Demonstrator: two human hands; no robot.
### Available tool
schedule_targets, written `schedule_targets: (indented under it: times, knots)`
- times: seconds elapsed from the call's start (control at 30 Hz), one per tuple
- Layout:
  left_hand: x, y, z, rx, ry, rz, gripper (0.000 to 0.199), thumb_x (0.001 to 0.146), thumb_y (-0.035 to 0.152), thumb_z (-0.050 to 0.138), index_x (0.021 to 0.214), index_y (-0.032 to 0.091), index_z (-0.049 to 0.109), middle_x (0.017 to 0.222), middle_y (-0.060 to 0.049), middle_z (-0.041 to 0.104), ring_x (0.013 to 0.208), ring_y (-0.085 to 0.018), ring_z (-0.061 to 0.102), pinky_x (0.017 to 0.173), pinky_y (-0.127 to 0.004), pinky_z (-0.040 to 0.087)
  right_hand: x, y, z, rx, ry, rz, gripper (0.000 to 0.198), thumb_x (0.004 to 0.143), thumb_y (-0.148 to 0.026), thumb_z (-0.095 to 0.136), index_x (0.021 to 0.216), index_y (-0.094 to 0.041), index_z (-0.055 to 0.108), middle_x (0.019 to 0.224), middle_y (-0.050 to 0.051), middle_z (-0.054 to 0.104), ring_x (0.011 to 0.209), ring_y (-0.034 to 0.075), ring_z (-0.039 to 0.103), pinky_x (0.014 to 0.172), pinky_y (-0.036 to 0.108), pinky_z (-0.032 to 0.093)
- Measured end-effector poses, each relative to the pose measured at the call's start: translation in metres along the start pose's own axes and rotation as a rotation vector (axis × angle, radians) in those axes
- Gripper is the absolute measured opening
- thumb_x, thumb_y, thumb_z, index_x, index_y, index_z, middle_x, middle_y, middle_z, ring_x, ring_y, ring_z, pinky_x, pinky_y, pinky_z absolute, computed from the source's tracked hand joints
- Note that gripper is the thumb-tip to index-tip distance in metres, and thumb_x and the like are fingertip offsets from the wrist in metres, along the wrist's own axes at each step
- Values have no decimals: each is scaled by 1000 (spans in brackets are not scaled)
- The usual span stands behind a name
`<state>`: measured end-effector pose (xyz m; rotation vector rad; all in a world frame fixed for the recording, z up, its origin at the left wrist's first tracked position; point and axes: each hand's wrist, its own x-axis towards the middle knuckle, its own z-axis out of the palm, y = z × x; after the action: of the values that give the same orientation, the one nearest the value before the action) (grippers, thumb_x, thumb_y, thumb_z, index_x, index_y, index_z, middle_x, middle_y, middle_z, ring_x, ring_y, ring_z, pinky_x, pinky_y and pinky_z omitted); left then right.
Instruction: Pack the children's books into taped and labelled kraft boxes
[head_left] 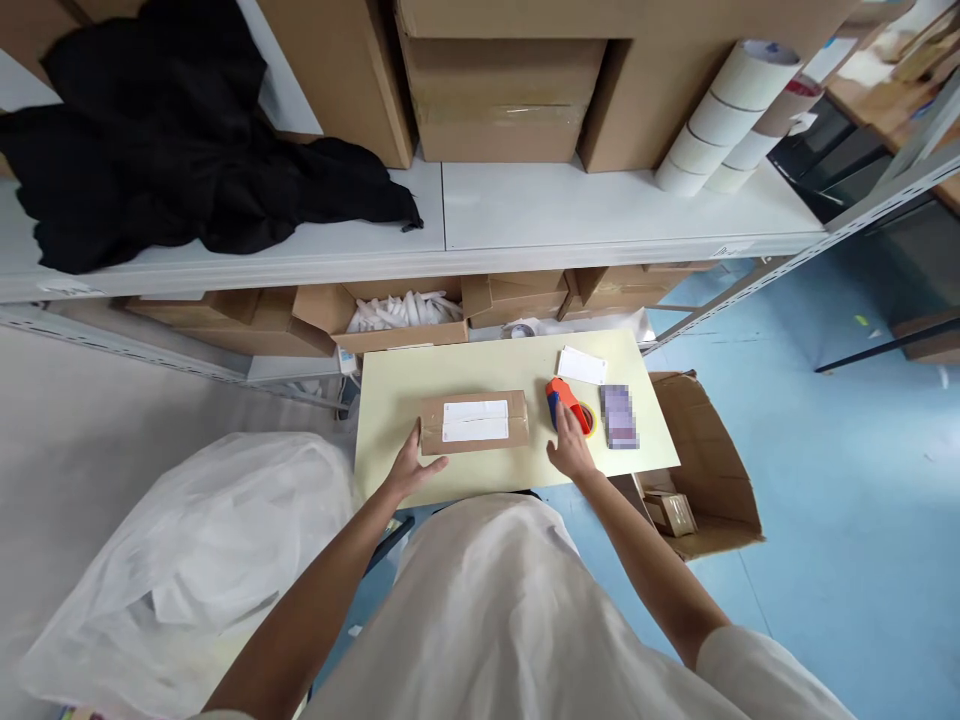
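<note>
I am seeing the left hand (409,470) resting spread open against the near left corner of the box (474,421), which is lying flat in the middle of the bench (390,400). The right hand (571,447) is reaching onto the tape gun (566,402) just right of the box, its grip loosely open over the handle, not clamped. A card (581,365) and a blurred stack (619,416) are lying beside the gun.

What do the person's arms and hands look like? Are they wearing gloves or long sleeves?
No gloves: both hands, the left hand and the right hand, are bare, with no rings or watch that I can see. The forearms are bare too. A loose white short sleeve shows on the right arm.
</note>
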<state>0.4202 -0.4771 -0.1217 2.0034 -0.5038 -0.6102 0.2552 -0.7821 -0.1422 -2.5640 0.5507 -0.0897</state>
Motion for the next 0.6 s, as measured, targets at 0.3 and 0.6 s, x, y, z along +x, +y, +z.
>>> schedule_targets:
  times: [0.3, 0.6]
  knots:
    - [20, -18, 10, -45, 12, -17, 80, 68, 33, 66, 138, 15, 32, 130, -16, 54, 119, -28, 53, 99, -43, 43, 9, -40, 36, 623, -114, 47, 75, 79, -25, 55, 146, -24, 21, 138, 13, 47, 125, 27, 46, 97, 47, 45]
    - [25, 2, -12, -234, 163, -116, 63, 71, 46, 64, 121, 11, 46, 119, -18, 60, 104, -25, 61, 83, -38, 52, 35, -67, -12, 730, -140, 275, 49, 77, -41, 63, 119, -18, 51, 109, 11, 66, 91, 20, 65, 78, 35, 53]
